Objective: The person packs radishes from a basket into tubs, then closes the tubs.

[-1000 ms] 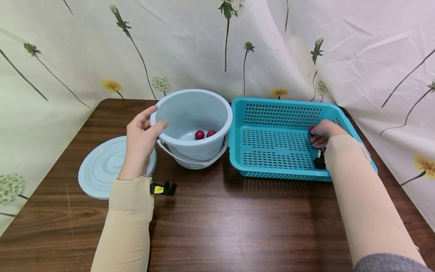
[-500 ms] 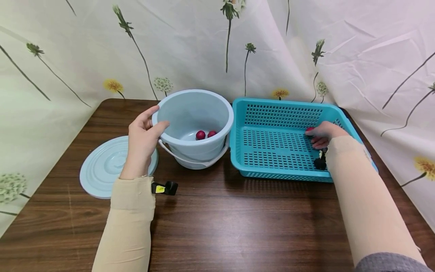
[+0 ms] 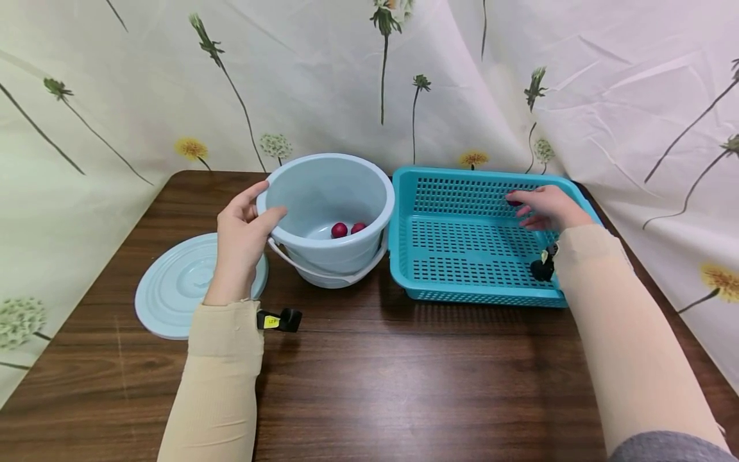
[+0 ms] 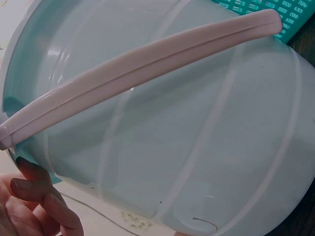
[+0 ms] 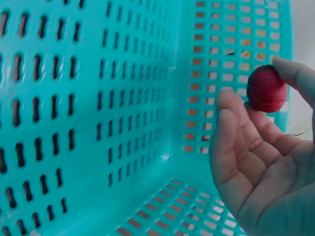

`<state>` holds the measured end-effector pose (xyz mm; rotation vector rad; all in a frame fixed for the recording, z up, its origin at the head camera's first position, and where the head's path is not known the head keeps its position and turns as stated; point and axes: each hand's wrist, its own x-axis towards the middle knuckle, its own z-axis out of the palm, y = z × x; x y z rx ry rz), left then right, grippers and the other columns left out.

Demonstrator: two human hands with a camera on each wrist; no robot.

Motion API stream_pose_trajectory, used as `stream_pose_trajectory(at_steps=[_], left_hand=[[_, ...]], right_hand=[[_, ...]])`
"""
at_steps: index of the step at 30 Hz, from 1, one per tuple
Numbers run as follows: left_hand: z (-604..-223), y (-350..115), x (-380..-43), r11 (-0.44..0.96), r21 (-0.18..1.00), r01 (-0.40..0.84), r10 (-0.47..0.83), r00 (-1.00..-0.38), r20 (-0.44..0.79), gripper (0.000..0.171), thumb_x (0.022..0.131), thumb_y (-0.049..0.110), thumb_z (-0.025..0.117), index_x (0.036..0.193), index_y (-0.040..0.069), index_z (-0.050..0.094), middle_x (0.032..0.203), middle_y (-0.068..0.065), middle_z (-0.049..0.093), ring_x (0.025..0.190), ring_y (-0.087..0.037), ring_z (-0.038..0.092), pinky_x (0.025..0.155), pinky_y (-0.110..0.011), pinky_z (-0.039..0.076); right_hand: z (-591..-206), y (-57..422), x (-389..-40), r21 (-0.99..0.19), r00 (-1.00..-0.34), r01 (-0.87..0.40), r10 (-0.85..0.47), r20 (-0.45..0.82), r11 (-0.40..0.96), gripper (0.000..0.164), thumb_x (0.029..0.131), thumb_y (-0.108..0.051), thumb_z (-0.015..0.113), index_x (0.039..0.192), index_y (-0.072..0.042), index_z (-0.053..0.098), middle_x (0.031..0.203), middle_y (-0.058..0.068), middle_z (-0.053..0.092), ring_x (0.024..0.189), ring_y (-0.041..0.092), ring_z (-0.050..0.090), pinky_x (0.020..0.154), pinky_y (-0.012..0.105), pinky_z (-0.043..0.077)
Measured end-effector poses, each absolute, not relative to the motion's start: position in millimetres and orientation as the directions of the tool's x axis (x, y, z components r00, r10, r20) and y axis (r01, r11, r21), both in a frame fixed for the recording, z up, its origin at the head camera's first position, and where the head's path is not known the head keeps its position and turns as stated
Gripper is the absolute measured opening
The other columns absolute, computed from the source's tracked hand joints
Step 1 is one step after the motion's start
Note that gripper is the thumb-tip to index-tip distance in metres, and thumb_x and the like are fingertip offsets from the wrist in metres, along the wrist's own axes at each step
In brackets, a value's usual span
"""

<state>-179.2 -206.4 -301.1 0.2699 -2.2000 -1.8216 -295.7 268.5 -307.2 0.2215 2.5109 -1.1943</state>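
My left hand (image 3: pixel 239 237) grips the rim of a pale blue bucket (image 3: pixel 331 260), its thumb over the near-left edge. In the left wrist view, curled fingers (image 4: pixel 37 196) show by the rim, below the bucket's pale handle (image 4: pixel 142 69). Two dark red balls (image 3: pixel 339 230) lie on the bucket's floor. Over the right part of a turquoise perforated basket (image 3: pixel 479 294), my right hand (image 3: pixel 548 206) pinches another red ball (image 5: pixel 267 88) between thumb and finger. Its other fingers are loosely bent. The ball is held up off the basket floor.
A round pale blue lid (image 3: pixel 173 289) lies on the dark wooden table (image 3: pixel 404 385), partly behind my left forearm. The basket stands right beside the bucket. Behind the table hangs a white cloth (image 3: pixel 335 77) with a dandelion print.
My right hand has lifted the red ball from the basket floor, rising toward the far wall and a little left. My left hand keeps its grip on the bucket.
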Motion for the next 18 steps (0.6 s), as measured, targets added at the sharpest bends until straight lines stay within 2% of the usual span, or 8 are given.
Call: stream_pose_trajectory(at_steps=[4,9,18], left_hand=[[-301.0,-205.8,-179.6,0.187,0.982,0.026,-0.312,-0.946,0.085,0.057,0.09,0.016,0.067,0.144,0.016,0.052,0.078,0.01,0.061,0.071,-0.004,0.056,0.061,-0.014,0.046],[-301.4,-205.8,-179.6,0.193,0.981,0.022,-0.31,-0.947,0.082,0.056,0.09,0.017,0.067,0.144,0.016,0.052,0.08,0.009,0.061,0.074,-0.005,0.057,0.063,-0.014,0.047],[-300.8,-206.6,-179.3,0.19,0.981,0.029,-0.312,-0.946,0.089,0.057,0.09,0.016,0.067,0.144,0.016,0.052,0.077,0.01,0.061,0.071,-0.004,0.055,0.061,-0.014,0.046]], right_hand=[[-299.3,263.4,-294.9,-0.764,-0.938,0.271,-0.016,-0.345,0.586,0.063,0.094,-0.053,0.058,0.132,-0.004,0.049,0.094,-0.002,0.062,0.074,0.01,0.066,0.074,0.029,0.057],[-289.4,255.6,-295.4,-0.807,-0.944,0.269,-0.021,-0.329,0.526,0.057,0.093,-0.054,0.059,0.128,-0.01,0.049,0.081,-0.01,0.064,0.071,0.009,0.065,0.069,0.026,0.056],[-263.9,238.1,-288.0,-0.865,-0.949,0.238,-0.085,-0.305,0.442,0.048,0.092,-0.051,0.062,0.12,-0.012,0.056,0.079,-0.008,0.068,0.066,0.01,0.065,0.065,0.026,0.057]])
